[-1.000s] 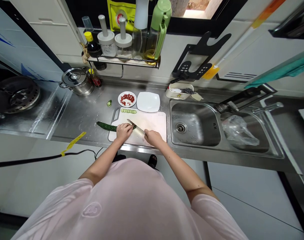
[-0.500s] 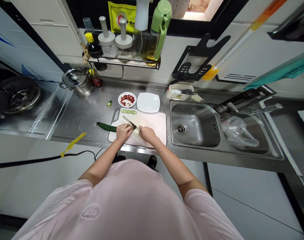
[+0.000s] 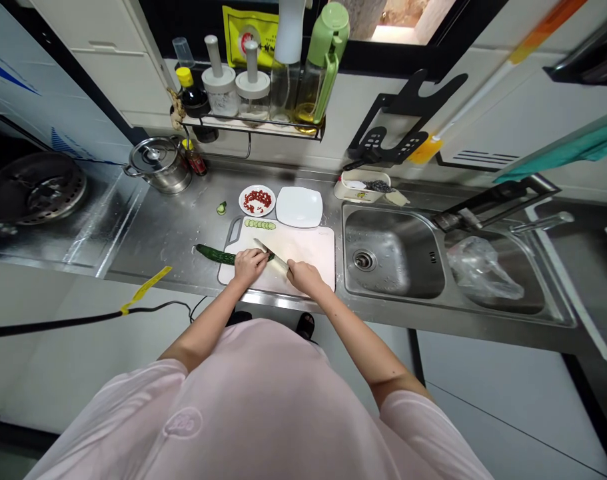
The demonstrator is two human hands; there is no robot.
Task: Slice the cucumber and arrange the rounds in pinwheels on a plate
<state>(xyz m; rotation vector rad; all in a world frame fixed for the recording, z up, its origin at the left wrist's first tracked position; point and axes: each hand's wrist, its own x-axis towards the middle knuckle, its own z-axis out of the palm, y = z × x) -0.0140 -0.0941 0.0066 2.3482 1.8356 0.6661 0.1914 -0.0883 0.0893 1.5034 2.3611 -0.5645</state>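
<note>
My left hand (image 3: 250, 266) is closed over the right part of a long green cucumber (image 3: 214, 254), which lies across the left edge of a white cutting board (image 3: 313, 250). In my right hand (image 3: 304, 275) is a kitchen knife (image 3: 273, 254), gripped by its handle. Its blade slants up and left across the board, close to the cucumber's cut end beside my left fingers. A row of cucumber slices (image 3: 260, 225) lies along the board's top edge. Behind the board are a white plate of chopped red pieces (image 3: 256, 200) and a bare white square plate (image 3: 299, 207).
A cucumber end piece (image 3: 222, 208) lies on the steel counter. Farther left stand a lidded pot (image 3: 159, 165) and a stove burner (image 3: 38, 190). A sink (image 3: 393, 253) is on the right. A rack of jars and bottles (image 3: 253, 123) hangs above the back.
The knife and my right hand have moved slightly right and down, away from my left fingers. The left hand keeps its hold on the cucumber. The whole view has shifted a little.
</note>
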